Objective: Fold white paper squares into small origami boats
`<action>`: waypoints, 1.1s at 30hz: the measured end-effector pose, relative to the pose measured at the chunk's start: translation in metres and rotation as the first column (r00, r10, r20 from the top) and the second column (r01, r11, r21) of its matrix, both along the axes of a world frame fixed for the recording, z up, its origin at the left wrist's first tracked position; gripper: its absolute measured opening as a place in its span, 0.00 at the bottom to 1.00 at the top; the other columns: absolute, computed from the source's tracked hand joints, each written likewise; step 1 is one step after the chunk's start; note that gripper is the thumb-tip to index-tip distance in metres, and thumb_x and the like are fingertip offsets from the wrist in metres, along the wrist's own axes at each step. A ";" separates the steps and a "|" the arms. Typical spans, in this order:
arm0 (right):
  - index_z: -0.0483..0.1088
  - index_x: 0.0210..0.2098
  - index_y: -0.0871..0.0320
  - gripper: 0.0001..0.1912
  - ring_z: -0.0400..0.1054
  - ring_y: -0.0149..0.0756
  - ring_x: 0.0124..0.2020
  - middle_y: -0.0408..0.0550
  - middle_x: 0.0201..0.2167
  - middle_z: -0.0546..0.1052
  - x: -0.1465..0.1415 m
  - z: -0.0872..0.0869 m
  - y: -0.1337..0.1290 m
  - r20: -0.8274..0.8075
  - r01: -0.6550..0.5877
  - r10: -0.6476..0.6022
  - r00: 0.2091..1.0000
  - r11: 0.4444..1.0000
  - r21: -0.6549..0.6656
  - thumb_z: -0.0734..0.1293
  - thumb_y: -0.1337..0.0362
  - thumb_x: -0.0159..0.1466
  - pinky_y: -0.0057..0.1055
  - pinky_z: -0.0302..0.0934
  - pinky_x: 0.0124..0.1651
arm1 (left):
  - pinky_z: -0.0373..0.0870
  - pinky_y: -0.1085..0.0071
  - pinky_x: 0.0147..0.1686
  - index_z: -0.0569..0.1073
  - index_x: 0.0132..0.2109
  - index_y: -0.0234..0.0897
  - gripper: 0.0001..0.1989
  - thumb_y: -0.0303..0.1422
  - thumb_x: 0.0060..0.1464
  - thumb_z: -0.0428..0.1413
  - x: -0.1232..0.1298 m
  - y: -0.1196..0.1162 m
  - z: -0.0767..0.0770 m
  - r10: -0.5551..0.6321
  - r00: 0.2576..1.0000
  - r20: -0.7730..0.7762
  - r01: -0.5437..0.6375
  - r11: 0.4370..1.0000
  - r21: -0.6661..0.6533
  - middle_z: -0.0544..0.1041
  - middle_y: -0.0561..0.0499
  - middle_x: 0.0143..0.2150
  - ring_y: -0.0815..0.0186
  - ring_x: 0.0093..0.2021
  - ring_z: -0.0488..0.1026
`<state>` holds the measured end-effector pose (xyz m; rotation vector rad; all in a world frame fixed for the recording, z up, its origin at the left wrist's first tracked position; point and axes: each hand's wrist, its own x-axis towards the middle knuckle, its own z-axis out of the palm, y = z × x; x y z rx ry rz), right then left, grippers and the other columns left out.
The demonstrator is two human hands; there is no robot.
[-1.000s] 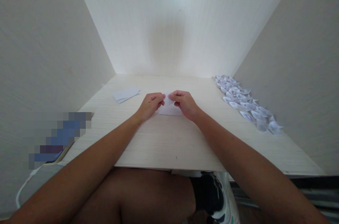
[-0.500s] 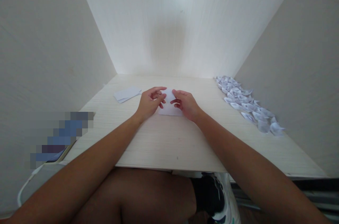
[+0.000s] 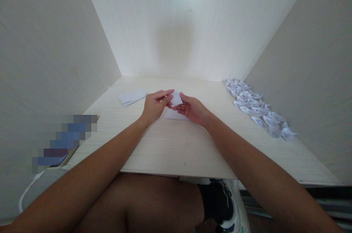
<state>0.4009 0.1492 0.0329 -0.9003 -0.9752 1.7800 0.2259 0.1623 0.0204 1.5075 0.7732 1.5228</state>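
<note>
small paper (image 3: 177,98): up it tilts now, distinct from the white sheet (image 3: 176,115) at six o'clock
left hand (image 3: 155,106): nine o'clock, pinching paper
right hand (image 3: 195,109): three o'clock, pinching too

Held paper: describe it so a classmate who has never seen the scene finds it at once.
On the pale desk, find the middle, where the left hand and right hand nearly meet. The held paper is the small white piece between them. Only it is held; the sheet below, left sheets and right pile lie on the desk.
</note>
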 end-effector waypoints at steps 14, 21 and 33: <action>0.79 0.36 0.61 0.17 0.77 0.28 0.27 0.48 0.29 0.83 -0.001 0.000 -0.001 0.087 0.023 -0.032 0.996 0.995 0.101 0.65 0.57 0.75 0.22 0.69 0.32 | 0.81 0.69 0.29 0.81 0.37 0.32 0.18 0.43 0.47 0.72 0.000 -0.006 0.007 -0.033 0.999 0.020 0.034 0.998 -0.055 0.82 0.49 0.31 0.67 0.28 0.79; 0.75 0.34 0.60 0.13 0.79 0.31 0.25 0.47 0.27 0.81 -0.001 -0.008 0.001 0.272 0.094 -0.194 0.943 0.935 0.341 0.68 0.59 0.72 0.23 0.67 0.26 | 0.73 0.74 0.26 0.75 0.31 0.34 0.19 0.45 0.49 0.70 0.001 -0.002 0.003 -0.029 1.000 -0.007 0.027 0.989 -0.144 0.77 0.52 0.23 0.71 0.23 0.73; 0.70 0.53 0.59 0.18 0.78 0.33 0.21 0.41 0.29 0.79 0.002 -0.014 0.003 0.490 0.085 -0.423 0.762 0.816 0.572 0.69 0.66 0.63 0.26 0.71 0.24 | 0.74 0.73 0.27 0.73 0.41 0.34 0.17 0.22 0.41 0.63 0.007 -0.004 -0.010 -0.018 0.999 -0.034 0.003 0.923 -0.385 0.76 0.54 0.27 0.69 0.26 0.74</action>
